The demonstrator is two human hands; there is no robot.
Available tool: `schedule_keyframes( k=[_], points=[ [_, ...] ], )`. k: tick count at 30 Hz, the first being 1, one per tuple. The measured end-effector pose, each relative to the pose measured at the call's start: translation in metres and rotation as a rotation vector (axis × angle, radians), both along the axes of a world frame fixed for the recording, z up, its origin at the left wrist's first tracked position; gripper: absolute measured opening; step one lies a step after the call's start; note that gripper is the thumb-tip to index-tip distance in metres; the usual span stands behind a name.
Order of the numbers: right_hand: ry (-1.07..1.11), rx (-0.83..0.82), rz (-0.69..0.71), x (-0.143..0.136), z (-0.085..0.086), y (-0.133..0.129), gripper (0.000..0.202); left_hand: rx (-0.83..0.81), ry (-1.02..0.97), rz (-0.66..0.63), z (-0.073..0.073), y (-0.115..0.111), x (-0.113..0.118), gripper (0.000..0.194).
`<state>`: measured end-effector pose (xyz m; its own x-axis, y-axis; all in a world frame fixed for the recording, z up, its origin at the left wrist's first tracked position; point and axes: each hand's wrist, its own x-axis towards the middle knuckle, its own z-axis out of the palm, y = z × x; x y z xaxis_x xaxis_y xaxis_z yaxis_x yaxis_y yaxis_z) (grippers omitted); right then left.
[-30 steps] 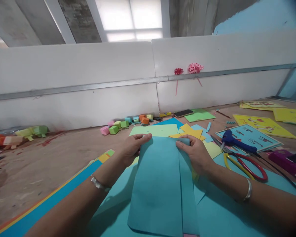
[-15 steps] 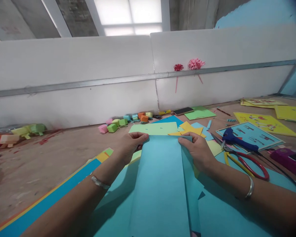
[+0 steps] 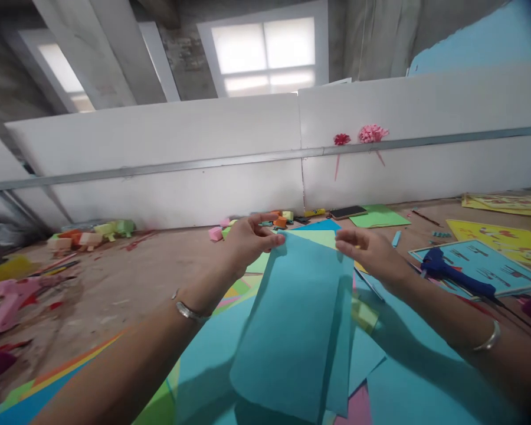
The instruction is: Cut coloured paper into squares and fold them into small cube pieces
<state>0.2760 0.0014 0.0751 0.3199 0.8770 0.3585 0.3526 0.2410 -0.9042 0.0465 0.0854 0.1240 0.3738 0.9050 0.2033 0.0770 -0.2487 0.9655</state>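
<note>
A folded sheet of light blue paper (image 3: 296, 319) is held up in front of me, tilted, its lower end curving toward me. My left hand (image 3: 259, 241) pinches its upper left corner, thumb on the near side. At the upper right edge is my right hand (image 3: 358, 245), its fingers loosely bent and slightly apart; they look let go, though contact with the edge is hard to judge. Below lie more light blue sheets (image 3: 425, 383) and a small yellow-green paper piece (image 3: 365, 313).
A blue glue gun (image 3: 455, 274) rests by a blue picture card (image 3: 513, 268) on the right. A pink glue gun (image 3: 13, 298) lies left. Paper cubes (image 3: 215, 234), a phone (image 3: 348, 212) and a green sheet (image 3: 378, 216) are near the white panel (image 3: 181, 195).
The paper has tipped, its right side lower and its near end lifted. My right hand has loosened from its corner. The view has turned left, bringing the pink glue gun into sight.
</note>
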Motion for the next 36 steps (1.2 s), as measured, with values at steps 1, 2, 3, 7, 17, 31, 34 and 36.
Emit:
schedule_keyframes(
  k=[1,2,3,7,17,31,34,36],
  points=[
    [-0.114,0.05,-0.009,-0.002,0.013,0.002,0.028,0.032,0.02,-0.001,0.006,-0.003,0.001,0.076],
    [-0.222,0.095,0.01,-0.006,0.026,0.004,0.024,0.067,0.041,-0.004,0.011,-0.007,0.003,0.077],
    [-0.328,0.112,0.07,-0.012,0.04,0.005,0.025,0.107,0.063,-0.007,0.016,-0.011,0.005,0.079],
    [-0.607,0.102,0.205,-0.045,0.082,0.01,0.027,0.267,0.136,0.014,0.032,-0.026,0.014,0.084],
    [-0.689,0.314,0.063,-0.064,0.104,0.005,0.025,0.215,0.007,0.036,0.043,-0.045,0.001,0.077],
    [-0.404,0.261,-0.23,-0.008,0.128,-0.001,0.034,0.182,0.364,0.032,-0.022,-0.029,-0.058,0.037],
    [-0.385,0.229,-0.227,-0.01,0.129,-0.003,0.034,0.216,0.273,0.134,-0.021,-0.026,-0.064,0.022],
    [-0.383,0.221,-0.208,-0.015,0.129,-0.002,0.035,0.267,0.225,0.186,-0.013,-0.026,-0.06,0.024]
  ],
)
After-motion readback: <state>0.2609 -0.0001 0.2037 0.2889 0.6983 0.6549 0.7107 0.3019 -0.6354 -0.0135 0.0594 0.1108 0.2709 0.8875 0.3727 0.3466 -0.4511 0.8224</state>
